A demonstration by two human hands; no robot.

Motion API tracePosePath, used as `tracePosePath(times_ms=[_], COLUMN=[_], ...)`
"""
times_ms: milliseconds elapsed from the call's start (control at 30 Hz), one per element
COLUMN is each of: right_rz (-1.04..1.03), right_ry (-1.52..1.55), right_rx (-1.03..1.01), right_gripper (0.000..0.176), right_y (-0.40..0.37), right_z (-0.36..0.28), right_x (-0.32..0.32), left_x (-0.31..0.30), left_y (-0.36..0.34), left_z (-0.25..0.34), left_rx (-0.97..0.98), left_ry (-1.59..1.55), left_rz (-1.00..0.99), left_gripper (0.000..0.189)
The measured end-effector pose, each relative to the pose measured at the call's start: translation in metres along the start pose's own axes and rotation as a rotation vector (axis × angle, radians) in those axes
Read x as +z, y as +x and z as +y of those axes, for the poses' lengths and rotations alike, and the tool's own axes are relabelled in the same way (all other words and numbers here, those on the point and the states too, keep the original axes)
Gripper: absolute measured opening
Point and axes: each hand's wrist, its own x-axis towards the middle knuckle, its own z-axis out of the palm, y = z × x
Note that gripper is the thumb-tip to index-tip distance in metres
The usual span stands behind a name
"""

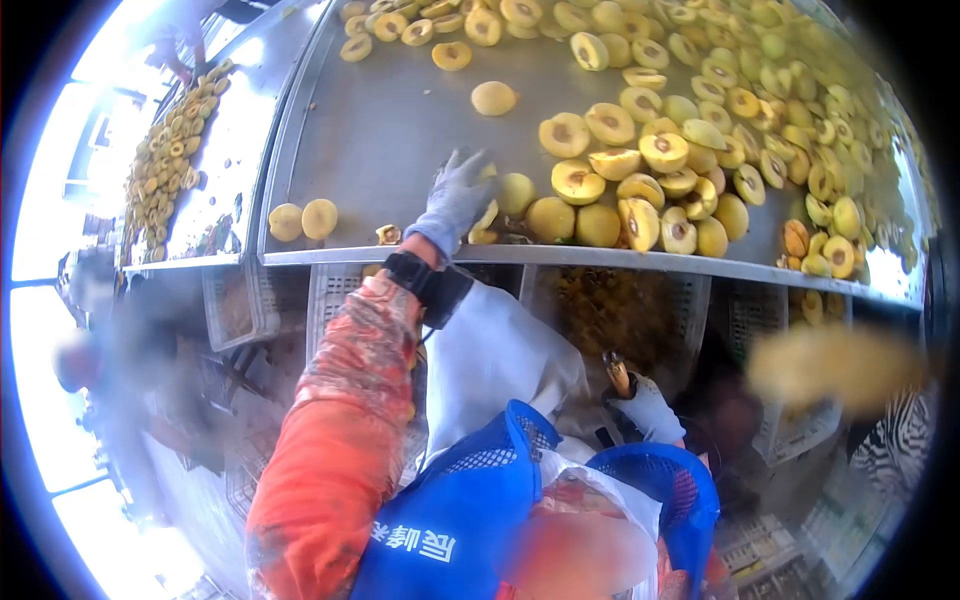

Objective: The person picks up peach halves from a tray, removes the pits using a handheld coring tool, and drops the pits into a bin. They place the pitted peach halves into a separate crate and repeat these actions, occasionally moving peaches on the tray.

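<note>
Over the metal worktable, near its front edge, my left hand in a grey-white glove reaches with fingers stretched forward. Yellow peach pieces lie right at its palm and fingertips, and a whole-looking peach is just to its right. Lower down, beside the apron, my right hand, also gloved, is closed on a tool with a brown wooden handle; its working end is hard to make out. Many halved peaches, several with pits showing, are heaped to the right of my left hand.
Two peach halves sit at the table's left front, near a small scrap. Plastic crates stand beneath the raised metal edge. Another table on the left bears more peaches. A blurred yellowish shape is at right.
</note>
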Motion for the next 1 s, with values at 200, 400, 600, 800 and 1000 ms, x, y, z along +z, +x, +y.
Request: tracePosePath(times_ms=[200, 400, 600, 800, 1000], right_rz=[-0.027, -0.029, 0.137, 0.327, 0.150], right_ry=[0.046, -0.114, -0.217, -0.342, 0.711], right_rx=[0.044, -0.076, -0.336, -0.342, -0.379], right_gripper=[0.030, 0.036, 0.034, 0.033, 0.031], right_y=[-0.020, -0.025, -0.024, -0.048, -0.039], right_z=[0.007, 0.001, 0.027, -0.009, -0.067], right_x=[-0.005, -0.010, -0.005, -0.015, 0.000], left_x=[0.005, 0.010, 0.055, 0.045, 0.031], left_y=[0.008, 0.019, 0.015, 0.006, -0.094], left_z=[0.044, 0.152, 0.164, 0.116, 0.141], left_rx=[0.181, 0.006, 0.071, 0.209, -0.165], left_ry=[0.198, 0.533, 0.427, -0.466, -1.360], left_rz=[0.066, -0.234, -0.172, 0.128, -0.213], left_gripper=[0.039, 0.066, 0.070, 0.056, 0.030])
